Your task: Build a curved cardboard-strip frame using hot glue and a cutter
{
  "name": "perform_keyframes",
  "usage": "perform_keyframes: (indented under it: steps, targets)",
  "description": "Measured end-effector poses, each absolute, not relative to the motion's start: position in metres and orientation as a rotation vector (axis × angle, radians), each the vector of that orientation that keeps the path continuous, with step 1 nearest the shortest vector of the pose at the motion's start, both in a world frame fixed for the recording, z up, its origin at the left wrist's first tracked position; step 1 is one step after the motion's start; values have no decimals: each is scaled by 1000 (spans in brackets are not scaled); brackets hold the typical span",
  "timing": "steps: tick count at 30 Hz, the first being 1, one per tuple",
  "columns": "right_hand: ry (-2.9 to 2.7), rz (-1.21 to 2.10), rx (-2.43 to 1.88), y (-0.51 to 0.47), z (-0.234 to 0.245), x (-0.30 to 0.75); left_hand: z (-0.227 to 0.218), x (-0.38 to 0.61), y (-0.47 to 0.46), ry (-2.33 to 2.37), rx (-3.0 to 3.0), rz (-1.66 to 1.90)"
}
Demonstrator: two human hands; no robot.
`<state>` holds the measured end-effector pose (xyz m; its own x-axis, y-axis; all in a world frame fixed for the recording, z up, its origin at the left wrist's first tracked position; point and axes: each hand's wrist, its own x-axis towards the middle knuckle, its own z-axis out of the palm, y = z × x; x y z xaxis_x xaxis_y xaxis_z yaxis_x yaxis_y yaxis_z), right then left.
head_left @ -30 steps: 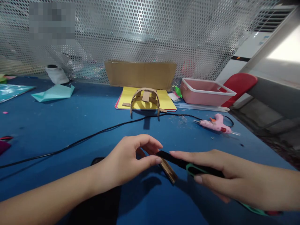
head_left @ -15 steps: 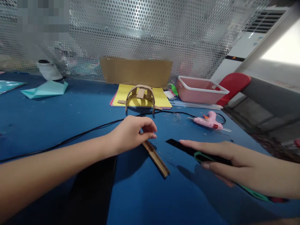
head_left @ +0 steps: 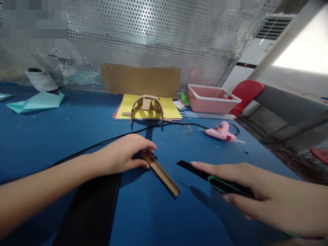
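My left hand [head_left: 123, 155] rests on the blue table [head_left: 77, 116], its fingers curled down onto the near end of a narrow cardboard strip [head_left: 162, 173] that lies flat and runs toward the lower right. My right hand [head_left: 258, 194] grips black scissors with green handles [head_left: 217, 181], forefinger stretched along the closed blades, whose tip points left and lies just right of the strip. A black cord [head_left: 102, 141] crosses the table just behind my left hand.
An arched cardboard frame [head_left: 147, 107] stands on yellow paper [head_left: 169, 109] before a cardboard sheet [head_left: 140, 80]. A pink glue gun [head_left: 220, 132] lies to the right, a pink tub [head_left: 211, 99] behind it. Teal folded paper [head_left: 36, 102] is far left. A black mat [head_left: 89, 212] lies under my left forearm.
My left hand carried the strip away from the scissors and set it down flat on the table. The right hand with the scissors stayed roughly in place.
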<state>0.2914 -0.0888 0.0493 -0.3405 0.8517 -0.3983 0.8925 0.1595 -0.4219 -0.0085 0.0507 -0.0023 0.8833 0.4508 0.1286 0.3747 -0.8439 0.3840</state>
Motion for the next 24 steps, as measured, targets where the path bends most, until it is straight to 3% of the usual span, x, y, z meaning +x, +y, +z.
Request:
perform_keyframes:
  steps: [9, 24]
  targets:
    - [2559, -812, 1377, -60, 44, 235, -6, -35, 26, 438, 2922, 413]
    - [2593, -844, 1400, -52, 44, 211, -14, -38, 25, 480, 2918, 553]
